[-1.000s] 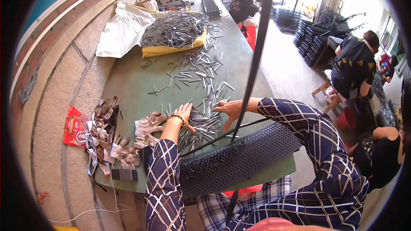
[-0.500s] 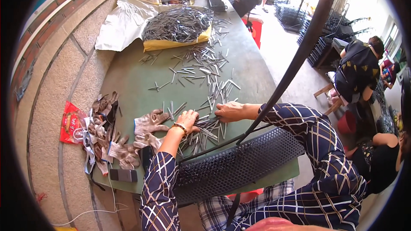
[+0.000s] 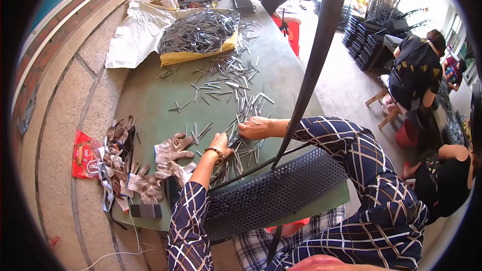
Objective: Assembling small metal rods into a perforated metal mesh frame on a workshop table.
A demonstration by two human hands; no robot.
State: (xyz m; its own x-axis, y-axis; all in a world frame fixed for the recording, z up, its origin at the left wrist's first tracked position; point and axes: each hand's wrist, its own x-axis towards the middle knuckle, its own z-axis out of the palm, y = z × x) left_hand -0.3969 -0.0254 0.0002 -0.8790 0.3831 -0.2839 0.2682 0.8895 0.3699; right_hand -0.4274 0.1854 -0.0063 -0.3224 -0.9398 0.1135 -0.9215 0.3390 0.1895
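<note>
Thin silver metal pins (image 3: 243,154) lie loosely heaped on the green table, around and below both hands. My left hand (image 3: 220,144), with a bracelet at the wrist, has its fingers curled together at the heap's upper left side. Facing it from the right, my right hand (image 3: 255,128) is closed in a pinch. Metal pins show at the fingertips between the two hands; how many each holds is hidden. Nearer to me, a black honeycomb-mesh panel (image 3: 276,193) lies across the table edge, below my forearms. A long dark bar (image 3: 317,60) rises from it past my right forearm.
An open yellow-and-white sack (image 3: 198,55) full of metal pins sits at the far end. Soiled work gloves (image 3: 173,148), a red packet (image 3: 84,154) and a dark box (image 3: 145,211) lie left. Seated people (image 3: 416,70) and stacked black racks (image 3: 369,40) are at right.
My hands have come closer together, the right shifting left, and the left fingers have drawn in from lying spread over the pins. The whole view has shifted slightly, and the bar stands more upright.
</note>
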